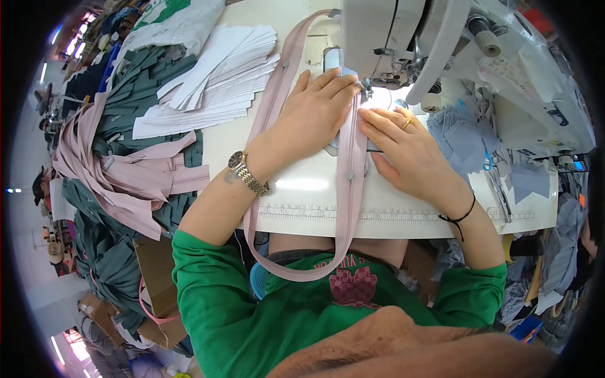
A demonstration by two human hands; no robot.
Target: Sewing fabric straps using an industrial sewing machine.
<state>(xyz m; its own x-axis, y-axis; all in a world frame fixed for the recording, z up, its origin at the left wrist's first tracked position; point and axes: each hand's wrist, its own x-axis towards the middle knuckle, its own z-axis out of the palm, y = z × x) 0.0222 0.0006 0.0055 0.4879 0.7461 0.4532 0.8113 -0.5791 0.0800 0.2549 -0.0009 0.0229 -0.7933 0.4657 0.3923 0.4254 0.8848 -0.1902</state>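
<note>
A long pink zipper strip (348, 195) forms a loop on the white table, hanging over its front edge. Its near length runs up to the lit presser foot (368, 92) of a sewing machine (378, 34). My left hand (312, 110) rests with fingers flat and slightly bent on the strip just left of the foot, partly covering it. My right hand (400, 148) lies with fingers outstretched at the strip's right side, just below the foot, thumb apart. Both hands are open. What lies under my fingertips is partly hidden.
White paper pieces (214, 69), dark green strips (129, 82) and pink strips (126, 157) pile up at left. Gray pieces (463, 135), blue-handled scissors (487, 160) and a metal tool (504, 201) lie right. A ruler scale (302, 213) runs along the table (409, 195); a cardboard box (154, 271) stands below left.
</note>
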